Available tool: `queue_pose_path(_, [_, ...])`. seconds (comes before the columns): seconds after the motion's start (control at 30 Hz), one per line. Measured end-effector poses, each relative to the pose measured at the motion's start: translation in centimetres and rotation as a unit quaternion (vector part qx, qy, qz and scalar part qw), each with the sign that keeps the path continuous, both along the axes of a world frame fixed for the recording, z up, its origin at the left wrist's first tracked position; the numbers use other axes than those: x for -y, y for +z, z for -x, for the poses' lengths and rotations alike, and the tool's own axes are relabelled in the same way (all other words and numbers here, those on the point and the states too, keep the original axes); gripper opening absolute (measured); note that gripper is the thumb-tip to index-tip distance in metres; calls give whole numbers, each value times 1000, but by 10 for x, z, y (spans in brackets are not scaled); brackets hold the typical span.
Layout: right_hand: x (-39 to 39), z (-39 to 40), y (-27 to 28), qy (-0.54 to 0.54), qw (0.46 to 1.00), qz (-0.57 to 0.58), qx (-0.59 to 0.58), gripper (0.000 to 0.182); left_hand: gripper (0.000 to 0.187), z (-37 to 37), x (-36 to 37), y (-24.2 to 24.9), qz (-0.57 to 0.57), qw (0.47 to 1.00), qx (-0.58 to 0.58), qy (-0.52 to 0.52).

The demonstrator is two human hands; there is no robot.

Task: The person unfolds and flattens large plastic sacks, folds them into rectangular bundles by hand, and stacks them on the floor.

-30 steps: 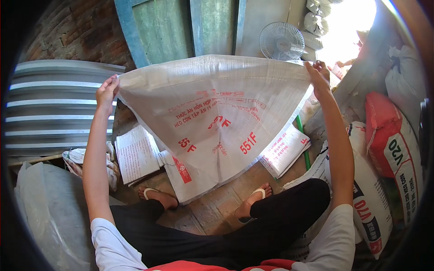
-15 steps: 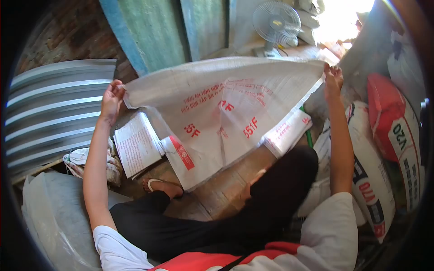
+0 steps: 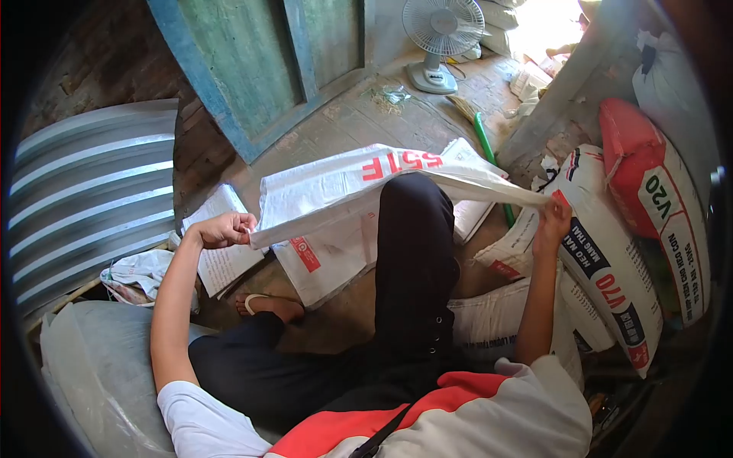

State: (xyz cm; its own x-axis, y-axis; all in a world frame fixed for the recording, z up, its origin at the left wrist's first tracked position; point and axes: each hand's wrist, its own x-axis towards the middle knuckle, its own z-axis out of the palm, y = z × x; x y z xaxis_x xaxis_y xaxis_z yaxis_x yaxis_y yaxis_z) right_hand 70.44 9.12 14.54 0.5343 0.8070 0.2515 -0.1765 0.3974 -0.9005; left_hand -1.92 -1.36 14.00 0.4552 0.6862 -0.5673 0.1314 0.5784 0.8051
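Observation:
A white woven feed sack (image 3: pixel 321 183) with red "551F" print stretches between my two hands, folded over into a long strip. My left hand (image 3: pixel 227 229) pinches its left end, above a stack of printed white sacks (image 3: pixel 225 263). My right hand (image 3: pixel 553 223) grips the narrow, drawn-out right end, close to the full bags. The sack's middle passes by my raised knee. Below it, flat white sacking with a red label (image 3: pixel 305 256) lies on the floor.
Full bags marked V70 (image 3: pixel 611 282) and V20 (image 3: pixel 663 198) stand at the right. A broom with a green handle (image 3: pixel 482 136) lies near a fan (image 3: pixel 435 72). Corrugated metal sheeting (image 3: pixel 92 191) is at left, with a blue-green door (image 3: pixel 252 69) behind.
Both hands have come down and nearer, and the sack has gone from spread wide open to a folded strip. My knee has risen, and the view has shifted.

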Motion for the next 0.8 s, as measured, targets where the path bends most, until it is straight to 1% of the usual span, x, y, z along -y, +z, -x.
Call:
queue_pose_path(0.07, [15,-2,-10,-25,999,-18,30,26,32,1,-4,23,-4,999,32,-25])
queue_pose_path(0.1, [14,-1,-13,-36,998,-27,43,27,29,-2,-6,34,-33,999,18,-37])
queue_pose_path(0.13, [10,1,-12,-36,996,-24,74,27,28,-5,-8,50,-61,998,6,-12])
queue_pose_path(0.2, [-1,4,-1,-41,990,-24,131,28,28,-8,-15,74,-174,980,1,102])
queue_pose_path(0.23, [-9,19,19,-73,983,-22,166,29,28,-14,-20,87,-229,959,6,168])
queue_pose_path(0.27, [-19,34,39,-71,978,-21,193,27,29,-21,-25,100,-285,930,14,230])
queue_pose_path(0.3, [-29,48,61,-69,973,-23,221,26,28,-26,-27,114,-306,902,52,301])
queue_pose_path(0.33, [-36,74,89,-81,970,-10,228,24,28,-27,-34,121,-337,874,52,345])
queue_pose_path(0.37, [-47,95,112,-91,968,2,236,22,28,-32,-34,134,-348,863,56,361])
queue_pose_path(0.4, [-68,101,123,-68,966,-31,247,22,28,-35,-34,144,-359,850,59,380])
queue_pose_path(0.43, [-91,108,135,-43,963,-64,259,23,28,-32,-35,147,-371,832,53,408])
queue_pose_path(0.5, [-130,127,163,-13,968,-108,225,23,28,-22,-35,152,-389,794,37,465])
queue_pose_path(0.53, [-152,132,171,-11,967,-114,229,23,29,-20,-33,153,-382,763,19,520])
queue_pose_path(0.6, [-187,134,177,-11,964,-126,235,22,29,-4,-27,147,-366,728,-38,579])
queue_pose_path(0.7, [-213,153,171,46,968,-149,197,21,28,-10,-34,141,-359,684,-89,629])
queue_pose_path(0.73, [-206,168,173,72,972,-124,184,21,27,-13,-39,137,-383,680,-92,619])
queue_pose_path(0.8, [-198,199,175,52,961,-96,253,19,27,-25,-48,127,-422,675,-104,596])
